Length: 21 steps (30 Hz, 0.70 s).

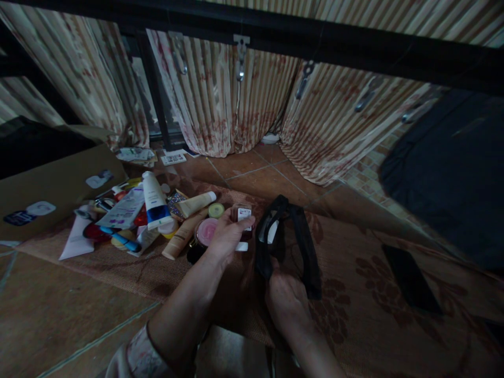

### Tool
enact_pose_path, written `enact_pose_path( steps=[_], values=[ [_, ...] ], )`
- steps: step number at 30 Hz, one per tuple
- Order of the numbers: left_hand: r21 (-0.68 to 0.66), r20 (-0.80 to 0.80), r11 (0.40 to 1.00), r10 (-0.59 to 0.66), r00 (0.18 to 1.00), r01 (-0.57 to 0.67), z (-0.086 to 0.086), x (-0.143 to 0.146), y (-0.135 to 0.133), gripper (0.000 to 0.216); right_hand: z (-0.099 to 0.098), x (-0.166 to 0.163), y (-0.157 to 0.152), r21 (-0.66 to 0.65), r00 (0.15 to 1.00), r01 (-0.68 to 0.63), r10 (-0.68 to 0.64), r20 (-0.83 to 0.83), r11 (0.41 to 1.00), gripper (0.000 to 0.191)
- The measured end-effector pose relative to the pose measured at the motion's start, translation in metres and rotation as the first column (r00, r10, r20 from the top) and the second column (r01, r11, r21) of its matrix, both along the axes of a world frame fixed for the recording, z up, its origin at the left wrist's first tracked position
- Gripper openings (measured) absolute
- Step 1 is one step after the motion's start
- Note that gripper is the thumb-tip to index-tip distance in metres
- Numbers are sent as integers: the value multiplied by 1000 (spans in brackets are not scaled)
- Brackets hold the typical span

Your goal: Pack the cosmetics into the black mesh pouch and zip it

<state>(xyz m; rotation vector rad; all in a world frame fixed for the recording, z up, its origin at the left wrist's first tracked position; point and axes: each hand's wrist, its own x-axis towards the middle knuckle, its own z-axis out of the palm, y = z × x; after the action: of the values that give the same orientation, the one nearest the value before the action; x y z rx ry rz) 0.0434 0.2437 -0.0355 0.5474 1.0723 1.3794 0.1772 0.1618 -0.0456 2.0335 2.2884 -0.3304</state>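
The left hand point(228, 234) grips a small brown glass bottle with a white label point(242, 216) just above the patterned woven mat point(354, 273). The right hand point(285, 299) pinches the rim of a black mesh pouch point(287, 241), holding it open beside the bottle, near a heap of cosmetic tubes and jars point(157, 215).

A home room: striped curtains point(220, 100), tiled floor point(260, 176), woven mat point(354, 262) strewn with toiletry tubes point(154, 200).

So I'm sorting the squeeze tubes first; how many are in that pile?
3 clearly: a white and blue tube standing in the pile, a beige tube behind it, a tan tube lying by the pink jar. Others may be buried.
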Motion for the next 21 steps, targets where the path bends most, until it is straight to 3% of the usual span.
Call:
enact_pose_path(
  steps=[21],
  values=[
    [-69, -16, 996, 52, 999, -53, -1, 0, 3, 29, 5, -2, 0, -21, 1000, 5, -4, 20, 1000, 41]
  ],
)
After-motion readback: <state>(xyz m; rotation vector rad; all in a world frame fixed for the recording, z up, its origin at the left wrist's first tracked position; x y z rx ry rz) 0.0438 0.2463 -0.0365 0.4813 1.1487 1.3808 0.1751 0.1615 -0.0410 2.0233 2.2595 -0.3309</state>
